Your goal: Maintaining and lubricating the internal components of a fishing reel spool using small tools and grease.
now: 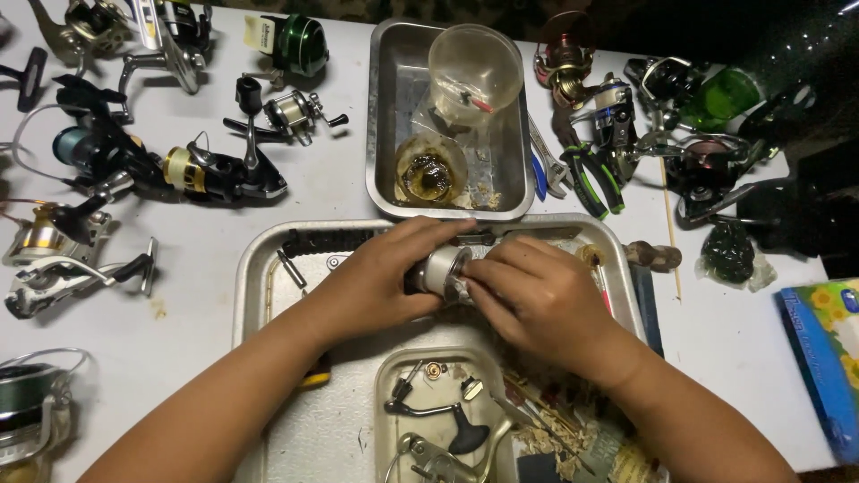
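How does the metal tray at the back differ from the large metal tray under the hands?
The back tray is smaller and deeper, set lengthwise away from the person; the large tray is wider and shallower. The back tray holds a clear plastic cup; the large tray holds a smaller tray of parts. Both are bare metal.

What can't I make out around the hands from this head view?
- Reel spool: mostly wrapped by the left hand and right hand; its far side is hidden.
- Small parts tray: cut off by the bottom edge.
- Dark reels at upper right: lost in shadow.
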